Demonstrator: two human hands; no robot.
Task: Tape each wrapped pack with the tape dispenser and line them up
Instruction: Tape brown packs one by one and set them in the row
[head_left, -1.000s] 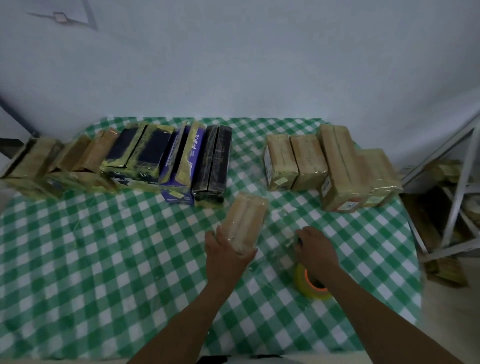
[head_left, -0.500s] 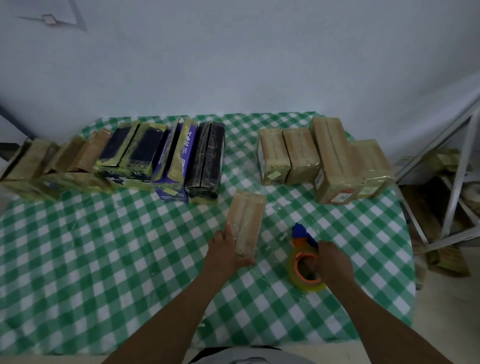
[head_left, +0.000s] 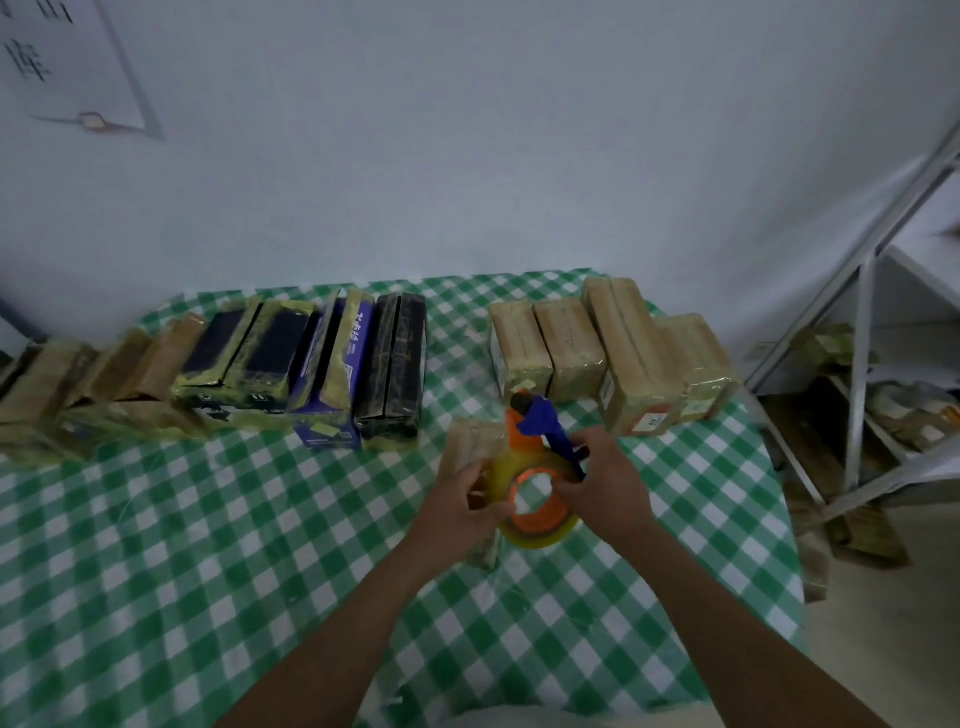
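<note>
Taping step, setup phase. Right hand (head_left: 602, 483) grips the tape dispenser (head_left: 519, 441) by its blue handle. Left hand (head_left: 457, 504) has fingers curled, pinching the roll's edge at 9 o'clock, probably hunting the tape end. Wrapped pack (head_left: 470, 441) lies flat under both hands, poking out at 11. Next: free the end, stick it to the pack, pull across. Lined-up row (head_left: 332, 364) sits at 10 o'clock.

tape dispenser (head_left: 530, 462): one
wrapped pack (head_left: 470, 441) beneath tape dispenser: one
tan packs (head_left: 569, 348) behind-right of tape dispenser: four
black pack (head_left: 395, 358), purple box (head_left: 337, 374) behind-left: one each
dark-faced packs (head_left: 270, 353) behind-left: two
</note>
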